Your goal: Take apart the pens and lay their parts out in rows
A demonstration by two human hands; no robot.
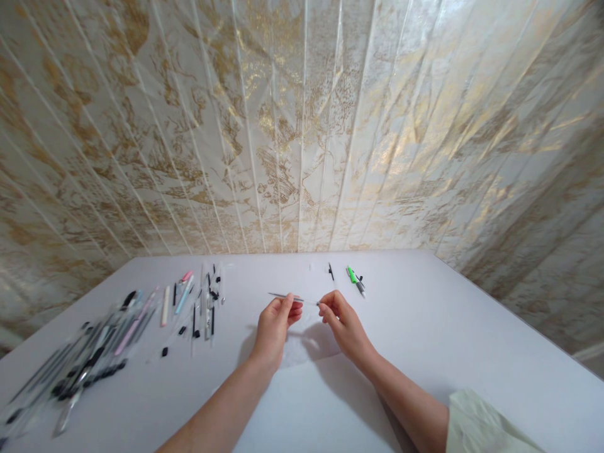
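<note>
Above the middle of the white table, my left hand [276, 324] pinches a thin pen refill [309, 302] between thumb and fingers. The refill lies nearly level, its dark narrow end sticking out to the left and a clear stretch showing between the hands. My right hand [342, 321] is closed at the right end, thumb and fingertip on a small dark part there. Whether that part is joined to the refill I cannot tell. Under the hands a thin translucent sheet [306, 352] rests on the tabletop.
Many pen parts, dark barrels and refills [94, 352] lie heaped at the left. Closer in are a blue-and-white pen [184, 296], a cream barrel [165, 306] and black caps [165, 352]. A green pen [355, 280] lies back right, near a black pen clip [331, 270]. Gold-patterned curtain [283, 126] hangs behind.
</note>
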